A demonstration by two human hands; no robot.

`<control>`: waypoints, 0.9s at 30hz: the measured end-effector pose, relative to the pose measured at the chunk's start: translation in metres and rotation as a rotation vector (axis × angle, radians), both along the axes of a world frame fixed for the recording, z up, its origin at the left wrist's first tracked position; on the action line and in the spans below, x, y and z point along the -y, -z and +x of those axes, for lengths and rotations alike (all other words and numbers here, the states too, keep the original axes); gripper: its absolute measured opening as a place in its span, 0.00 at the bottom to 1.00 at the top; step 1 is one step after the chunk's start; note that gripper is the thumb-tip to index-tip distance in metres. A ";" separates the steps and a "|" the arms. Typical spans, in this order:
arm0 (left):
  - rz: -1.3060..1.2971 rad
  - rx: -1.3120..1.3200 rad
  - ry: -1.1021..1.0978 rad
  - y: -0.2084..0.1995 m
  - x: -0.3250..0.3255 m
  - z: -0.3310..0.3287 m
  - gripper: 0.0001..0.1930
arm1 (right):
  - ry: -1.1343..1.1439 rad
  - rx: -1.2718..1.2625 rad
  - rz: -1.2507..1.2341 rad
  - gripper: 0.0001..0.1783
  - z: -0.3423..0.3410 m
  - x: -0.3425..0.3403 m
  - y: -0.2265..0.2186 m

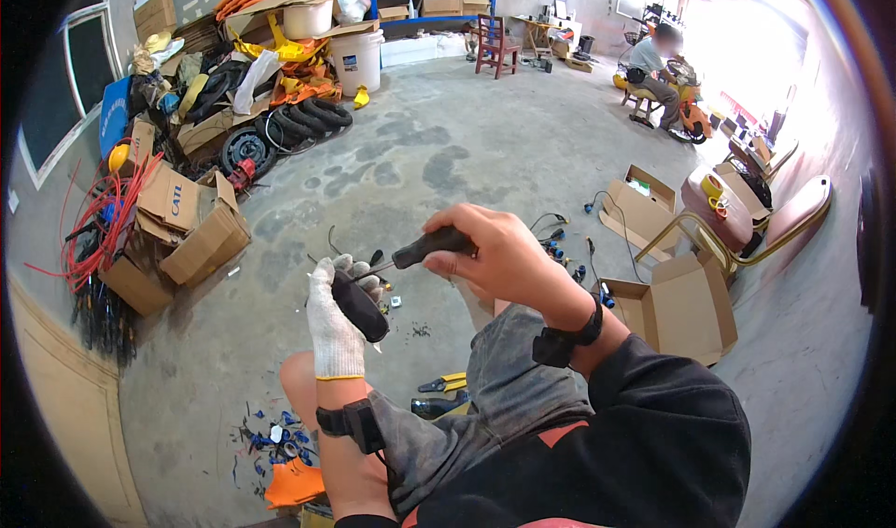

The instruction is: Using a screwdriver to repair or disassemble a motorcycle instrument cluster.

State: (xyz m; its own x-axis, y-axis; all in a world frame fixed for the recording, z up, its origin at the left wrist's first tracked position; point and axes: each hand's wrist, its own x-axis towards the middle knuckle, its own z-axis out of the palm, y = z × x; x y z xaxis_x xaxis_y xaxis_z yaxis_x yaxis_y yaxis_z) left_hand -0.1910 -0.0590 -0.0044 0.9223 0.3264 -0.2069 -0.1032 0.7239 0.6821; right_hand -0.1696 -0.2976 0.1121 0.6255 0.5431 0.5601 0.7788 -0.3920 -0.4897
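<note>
My left hand, in a white knitted glove, is closed around a black, rounded, elongated housing. My bare right hand grips the thick black handle of a screwdriver. Its thin metal shaft slants down left toward the upper end of the housing, among the gloved fingers. Whether the tip sits on a screw is hidden there. Dark thin cables show just beyond the left hand. Both hands are held in front of my knees, above the concrete floor.
Yellow-handled pliers and a dark cylindrical object lie beside my legs. Blue and black scraps litter the floor lower left. Open cardboard boxes, plugged cables and a chair stand right. A person sits far off by a scooter.
</note>
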 end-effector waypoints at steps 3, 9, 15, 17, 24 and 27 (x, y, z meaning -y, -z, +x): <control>0.027 0.009 0.041 -0.004 0.004 -0.005 0.18 | 0.128 -0.070 -0.033 0.21 0.000 0.001 -0.006; -0.063 0.050 0.025 -0.003 0.001 -0.003 0.18 | 0.196 -0.137 -0.090 0.24 -0.006 0.004 -0.001; -0.096 -0.004 0.015 -0.005 0.003 -0.003 0.18 | -0.236 0.040 0.136 0.23 -0.003 0.001 0.011; -0.073 0.005 0.019 -0.001 0.000 -0.001 0.18 | -0.261 0.078 0.043 0.23 -0.002 0.001 0.008; 0.053 0.014 0.013 0.001 -0.001 -0.001 0.18 | 0.099 0.005 -0.036 0.23 -0.001 0.003 0.002; -0.017 0.024 0.065 -0.004 0.000 -0.007 0.17 | 0.263 -0.090 -0.138 0.25 0.003 0.004 0.003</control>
State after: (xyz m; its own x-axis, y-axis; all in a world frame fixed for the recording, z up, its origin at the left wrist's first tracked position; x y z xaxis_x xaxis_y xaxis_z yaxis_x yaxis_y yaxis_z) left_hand -0.1980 -0.0589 -0.0007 0.9462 0.2623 -0.1896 -0.0716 0.7409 0.6678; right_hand -0.1669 -0.3011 0.1088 0.7984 0.4226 0.4289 0.5978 -0.6420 -0.4801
